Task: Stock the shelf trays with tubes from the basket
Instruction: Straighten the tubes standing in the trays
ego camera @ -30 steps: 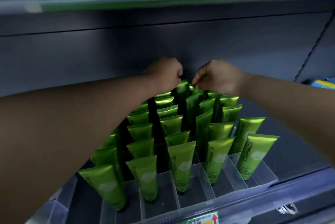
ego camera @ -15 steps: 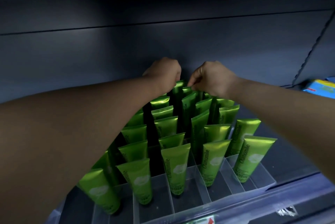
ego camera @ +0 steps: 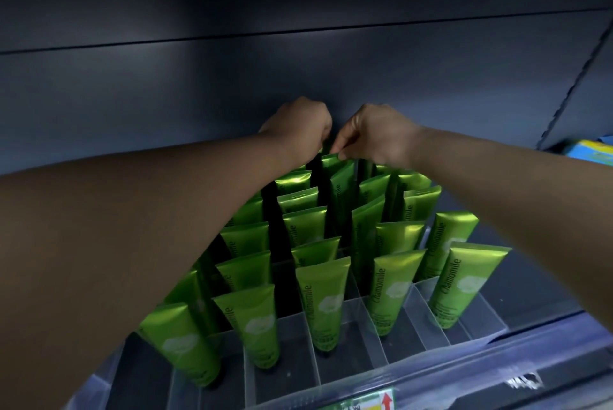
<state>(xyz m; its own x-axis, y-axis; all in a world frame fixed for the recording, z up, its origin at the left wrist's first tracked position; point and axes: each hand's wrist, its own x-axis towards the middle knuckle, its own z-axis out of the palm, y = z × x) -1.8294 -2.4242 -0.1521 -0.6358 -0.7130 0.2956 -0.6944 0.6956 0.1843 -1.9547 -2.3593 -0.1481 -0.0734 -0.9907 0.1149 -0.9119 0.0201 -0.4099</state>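
Head view: a yellow price label (ego camera: 368, 402) with a red arrow fronts the shelf edge. Behind it, clear divided trays (ego camera: 335, 368) hold upright green tubes (ego camera: 323, 300) printed "Chamomile". At the back row the right hand (ego camera: 376, 134) pinches the top of a rear tube (ego camera: 335, 164). The left hand (ego camera: 298, 127) curls beside it, its grip hidden. A blue-yellow box (ego camera: 593, 151) lies far right.
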